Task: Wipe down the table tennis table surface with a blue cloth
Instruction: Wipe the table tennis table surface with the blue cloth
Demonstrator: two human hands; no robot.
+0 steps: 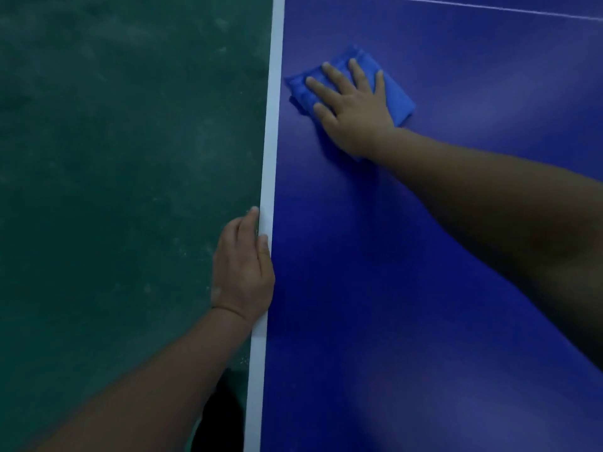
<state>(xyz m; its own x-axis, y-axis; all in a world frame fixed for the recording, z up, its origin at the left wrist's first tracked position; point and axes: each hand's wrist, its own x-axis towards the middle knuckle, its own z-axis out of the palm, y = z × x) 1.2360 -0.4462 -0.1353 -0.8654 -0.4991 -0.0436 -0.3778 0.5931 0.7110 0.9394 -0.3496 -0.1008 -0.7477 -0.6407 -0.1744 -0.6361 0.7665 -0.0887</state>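
The blue table tennis table (424, 288) fills the right side of the view, with a white stripe along its left edge. A folded blue cloth (396, 93) lies on the table close to that edge, in the upper middle. My right hand (350, 106) presses flat on the cloth with its fingers spread and straight. My left hand (243, 272) rests against the table's white edge lower down, its thumb on top of the stripe and its fingers curled over the side.
A dark green floor (114, 158) lies to the left of the table. A thin white line (489, 8) crosses the table at the top right. Something dark (218, 419) sits on the floor below the table edge, near my left forearm.
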